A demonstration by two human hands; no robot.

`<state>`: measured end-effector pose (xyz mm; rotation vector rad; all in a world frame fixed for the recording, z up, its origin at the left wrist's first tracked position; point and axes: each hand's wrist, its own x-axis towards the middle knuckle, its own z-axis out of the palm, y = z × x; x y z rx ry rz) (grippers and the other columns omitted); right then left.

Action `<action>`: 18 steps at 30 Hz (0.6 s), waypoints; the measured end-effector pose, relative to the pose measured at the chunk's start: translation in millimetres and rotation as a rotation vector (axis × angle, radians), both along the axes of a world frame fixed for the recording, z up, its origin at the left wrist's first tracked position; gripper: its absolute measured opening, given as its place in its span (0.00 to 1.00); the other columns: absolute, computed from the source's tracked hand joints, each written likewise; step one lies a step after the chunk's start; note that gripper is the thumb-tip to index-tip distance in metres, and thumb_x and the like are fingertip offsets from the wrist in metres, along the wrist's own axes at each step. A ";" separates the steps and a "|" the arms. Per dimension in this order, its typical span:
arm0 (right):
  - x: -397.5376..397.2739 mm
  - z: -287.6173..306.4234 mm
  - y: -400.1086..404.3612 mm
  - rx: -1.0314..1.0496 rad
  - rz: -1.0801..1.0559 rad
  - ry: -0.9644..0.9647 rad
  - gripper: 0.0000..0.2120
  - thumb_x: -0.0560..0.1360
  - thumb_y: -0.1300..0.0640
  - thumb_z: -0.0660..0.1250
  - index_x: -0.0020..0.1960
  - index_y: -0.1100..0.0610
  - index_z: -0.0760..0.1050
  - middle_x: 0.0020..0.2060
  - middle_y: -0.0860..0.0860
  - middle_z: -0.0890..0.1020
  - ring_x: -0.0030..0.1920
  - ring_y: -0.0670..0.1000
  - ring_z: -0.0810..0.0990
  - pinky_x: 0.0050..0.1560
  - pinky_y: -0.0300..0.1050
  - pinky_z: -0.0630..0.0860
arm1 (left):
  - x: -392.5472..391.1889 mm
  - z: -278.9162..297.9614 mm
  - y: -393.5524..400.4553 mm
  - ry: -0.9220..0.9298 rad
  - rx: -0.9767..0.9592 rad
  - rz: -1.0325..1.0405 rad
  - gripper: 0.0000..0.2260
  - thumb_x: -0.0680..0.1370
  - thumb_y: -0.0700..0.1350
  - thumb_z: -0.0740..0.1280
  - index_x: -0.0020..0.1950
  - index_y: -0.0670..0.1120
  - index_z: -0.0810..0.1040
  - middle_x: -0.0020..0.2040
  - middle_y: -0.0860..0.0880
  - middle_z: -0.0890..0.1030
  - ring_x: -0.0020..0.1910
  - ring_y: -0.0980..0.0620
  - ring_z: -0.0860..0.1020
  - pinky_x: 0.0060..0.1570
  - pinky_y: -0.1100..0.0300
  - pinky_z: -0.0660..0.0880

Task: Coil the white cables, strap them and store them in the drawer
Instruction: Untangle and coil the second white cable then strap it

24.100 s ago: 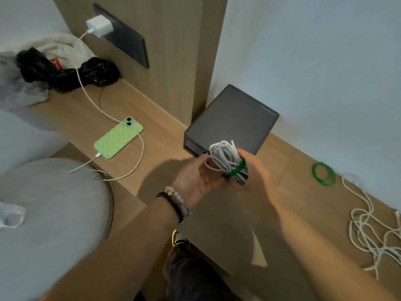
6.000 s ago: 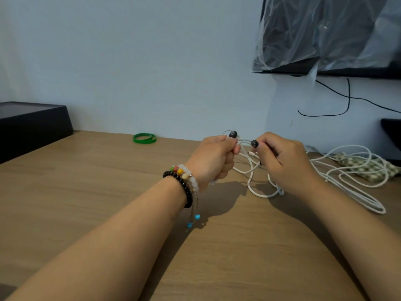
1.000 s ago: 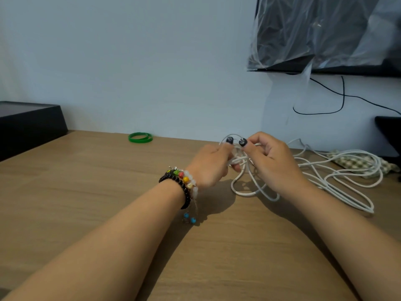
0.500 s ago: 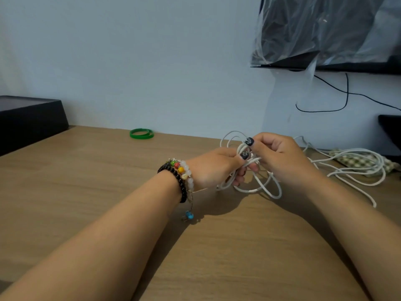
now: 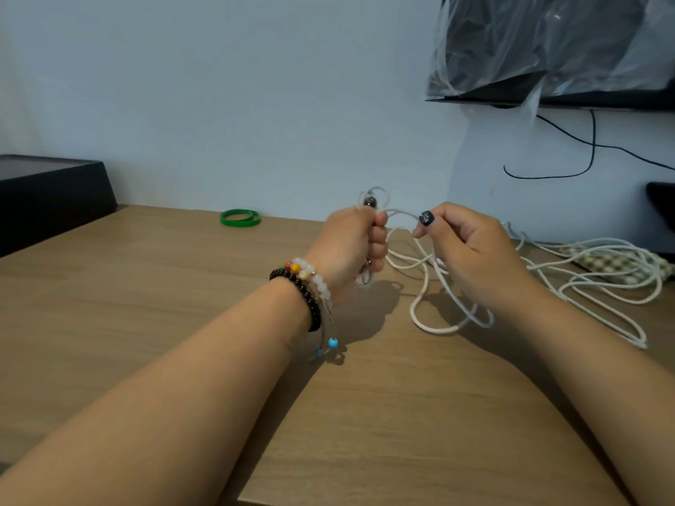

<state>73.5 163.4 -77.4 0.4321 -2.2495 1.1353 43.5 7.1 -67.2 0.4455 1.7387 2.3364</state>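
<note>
White cable (image 5: 434, 325) partly hidden by hands

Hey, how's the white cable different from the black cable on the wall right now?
The white cable lies in loose tangled loops on the wooden table, while the black cable hangs against the wall under the plastic-covered screen. The left hand and right hand both hold the white one; nothing touches the black one. Both are thin and uncoiled.

You've got a white cable (image 5: 434, 325) on a tan woodgrain counter (image 5: 146, 286). Green strap (image 5: 240, 217). Black box (image 5: 47, 199). Pale blue-grey wall (image 5: 219, 85). Green-and-cream checked cloth (image 5: 613, 266). Wrist beads (image 5: 305, 283): black, white, some red, yellow, blue. Nails (image 5: 425, 217) dark.
</note>
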 end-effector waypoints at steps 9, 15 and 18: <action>0.4 1.9 12.4 0.012 -0.117 0.065 0.10 0.80 0.58 0.63 0.41 0.54 0.78 0.22 0.41 0.72 0.24 0.43 0.66 0.27 0.31 0.60 | -13.8 15.7 -21.3 -0.076 0.259 0.234 0.16 0.80 0.36 0.49 0.34 0.47 0.64 0.20 0.55 0.61 0.17 0.58 0.57 0.19 0.67 0.54; 4.9 -0.8 -0.4 -0.041 -0.028 0.038 0.10 0.80 0.56 0.62 0.45 0.56 0.81 0.22 0.41 0.71 0.24 0.44 0.65 0.28 0.35 0.61 | -1.7 2.0 -6.2 0.180 -0.035 0.191 0.17 0.84 0.51 0.55 0.36 0.47 0.65 0.23 0.56 0.64 0.22 0.57 0.61 0.23 0.64 0.60; 6.4 -2.1 -3.7 -0.002 0.007 0.015 0.11 0.80 0.55 0.62 0.45 0.56 0.81 0.25 0.48 0.75 0.25 0.44 0.67 0.29 0.37 0.64 | 0.6 1.7 -9.0 0.259 -0.090 0.159 0.17 0.81 0.56 0.60 0.37 0.49 0.64 0.26 0.55 0.64 0.25 0.55 0.60 0.26 0.63 0.61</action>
